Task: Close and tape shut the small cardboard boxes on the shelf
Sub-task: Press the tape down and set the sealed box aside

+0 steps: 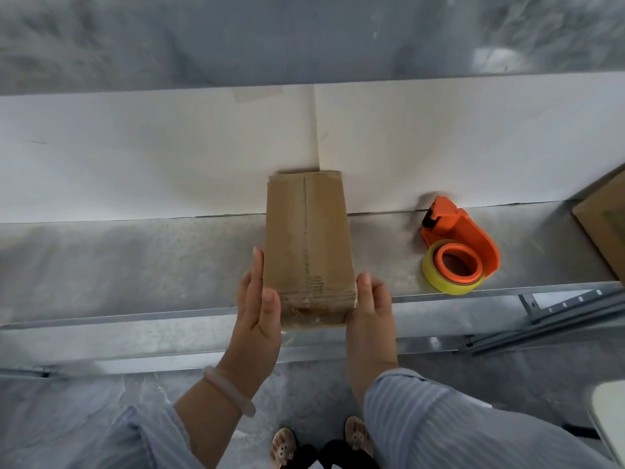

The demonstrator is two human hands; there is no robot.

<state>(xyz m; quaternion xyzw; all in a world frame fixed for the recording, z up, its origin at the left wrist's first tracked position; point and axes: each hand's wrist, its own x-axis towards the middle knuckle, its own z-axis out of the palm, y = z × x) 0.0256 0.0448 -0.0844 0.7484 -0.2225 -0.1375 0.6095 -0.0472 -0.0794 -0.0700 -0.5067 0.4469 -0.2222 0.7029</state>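
The left hand's fingers lie straight and together, flat against the left side of a small cardboard box, the thumb pressing its near left corner; the left hand sits at about 8 o'clock from the box's middle. The right hand, at about 4 o'clock, presses the near right corner with its thumb, while its other fingers are hidden behind the box, so their spread cannot be told. Between the two palms the box is clasped at its near end. The box is closed, with a seam running lengthwise down its top and clear tape glinting over the near end. It rests on the grey metal shelf, its near end reaching the shelf's front edge, its far end lying over a sheet of white paper. At 3 o'clock from the box, well apart, an orange tape dispenser loaded with a yellowish tape roll lies on the shelf. Part of a larger cardboard box shows at the right edge. A pale bangle circles the left wrist, and striped sleeves cover both forearms.
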